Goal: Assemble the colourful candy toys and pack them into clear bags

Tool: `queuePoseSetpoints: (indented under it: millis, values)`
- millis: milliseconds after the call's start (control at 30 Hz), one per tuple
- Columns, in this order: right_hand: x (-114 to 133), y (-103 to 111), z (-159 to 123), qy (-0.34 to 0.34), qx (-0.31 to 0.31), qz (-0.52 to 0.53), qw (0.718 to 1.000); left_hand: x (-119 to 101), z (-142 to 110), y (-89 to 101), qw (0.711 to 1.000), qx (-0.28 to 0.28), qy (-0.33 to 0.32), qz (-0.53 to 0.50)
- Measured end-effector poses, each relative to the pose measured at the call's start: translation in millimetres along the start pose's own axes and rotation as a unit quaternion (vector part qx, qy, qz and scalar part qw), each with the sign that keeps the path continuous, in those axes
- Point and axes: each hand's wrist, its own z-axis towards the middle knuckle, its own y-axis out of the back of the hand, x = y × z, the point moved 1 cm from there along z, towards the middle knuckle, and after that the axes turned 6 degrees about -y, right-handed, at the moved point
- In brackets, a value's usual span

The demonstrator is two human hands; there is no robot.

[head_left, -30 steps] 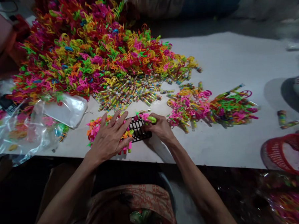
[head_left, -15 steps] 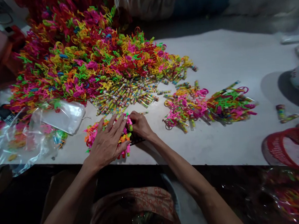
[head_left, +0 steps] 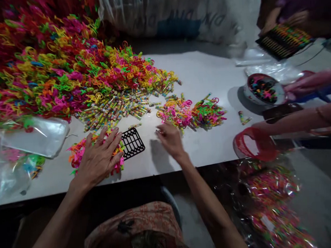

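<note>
Nr the white, flat desk's (head_left: 208, 147) front edge sits a black plastic slotted rack (head_left: 133, 143), its left part under bright multicol. plastic pieces (head_left: 77, 155). L hand (head_left: 100, 157) lies spread, palm down, on those pieces. R hand (head_left: 170, 141), fingers loosely curled, is btwn rack & desk's right end, nr a small pink-and-green plastic pile (head_left: 181, 114); can't tell if it grips anything. Twd back left corner: big mixed-col. plastic heap (head_left: 68, 70). Nr front right corner: red perforated plastic basket (head_left: 240, 144).

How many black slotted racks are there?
2: the near rack, showing beside the left hand, and the far rack, top right, at a co-worker's hands. Others may be hidden.
</note>
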Motion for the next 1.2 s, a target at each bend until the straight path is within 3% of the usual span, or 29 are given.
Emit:
queuePoseSetpoints:
  millis: [67,133,300,467,600,700,1000,1200]
  values:
    - [-31,22,-9,-0.09,-0.003,-0.092,0.992,-2,0,-1.1,1.0,0.0,0.004,0.002]
    - [-47,31,-10,-0.126,0.023,-0.164,0.978,-6,1,-1.8,1.0,0.003,0.007,0.007]
    - [-47,28,2,-0.128,0.025,-0.174,0.976,-12,2,-3.5,1.0,0.021,0.008,0.02]
    - [-33,16,-8,-0.095,-0.036,0.061,0.993,-12,2,-2.4,0.999,0.028,0.011,0.026]
    - [-8,-15,-26,-0.085,0.051,0.302,0.948,-13,3,-0.1,0.999,0.024,0.015,0.021]
    - [13,-36,-35,-0.066,0.095,0.369,0.922,-13,3,0.6,1.0,0.022,0.013,0.015]
    - [47,-61,-38,0.044,0.105,0.322,0.94,-14,4,2.4,1.0,0.025,0.015,0.007]
    - [50,-64,-40,0.095,0.13,0.173,0.972,-14,4,3.4,0.999,0.035,0.017,-0.011]
